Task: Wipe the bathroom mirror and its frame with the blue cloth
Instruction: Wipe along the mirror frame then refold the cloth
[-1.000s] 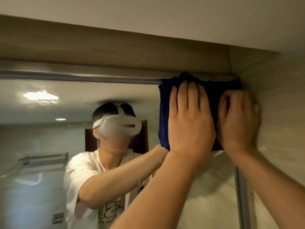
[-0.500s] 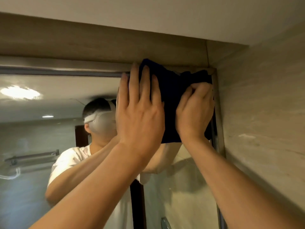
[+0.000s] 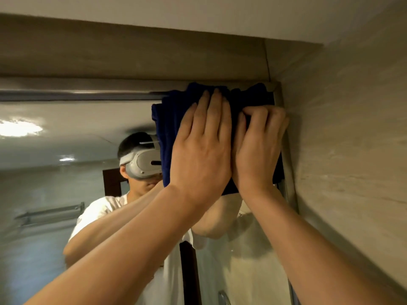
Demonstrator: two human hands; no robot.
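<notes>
Up high — blue cloth point(image 3: 174, 119) under 2 hands

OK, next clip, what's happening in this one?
A person is wiping a bathroom mirror with a blue cloth. Both hands press the cloth into the mirror's top right corner, where its upper edge overlaps the metal frame. The left hand lies flat on the cloth with straight fingers; the right hand has its fingers curled into the fabric beside the frame's right side. The tiled wall sits just beyond.
</notes>
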